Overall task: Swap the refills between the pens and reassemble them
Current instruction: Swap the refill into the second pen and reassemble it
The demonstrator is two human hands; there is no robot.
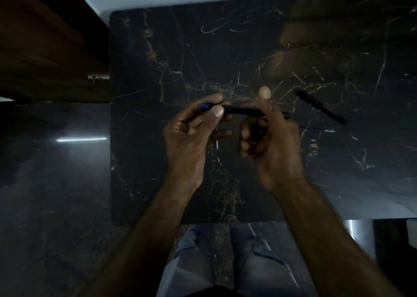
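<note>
Black marble with gold veining forms the table top (180,48), and both hands work above its middle. The left hand (191,134) pinches the blue end of a pen (243,111) between thumb and forefinger, with the other fingers curled under. The right hand (270,136) closes around the opposite, dark end of the same pen, thumb raised and fingers folded toward the palm. The pen lies level between the two hands, clear of the table top.

A second pen barrel (321,107), black, lies on the table top to the right of the right hand, angled away from it. A thin blue refill (317,129) lies flat on the table top just below that barrel, one end hidden behind the right hand. A small pale part (217,143) lies on the table top below the left hand; it cannot be identified. Grey jeans (225,258) show beyond the near edge of the table top.
</note>
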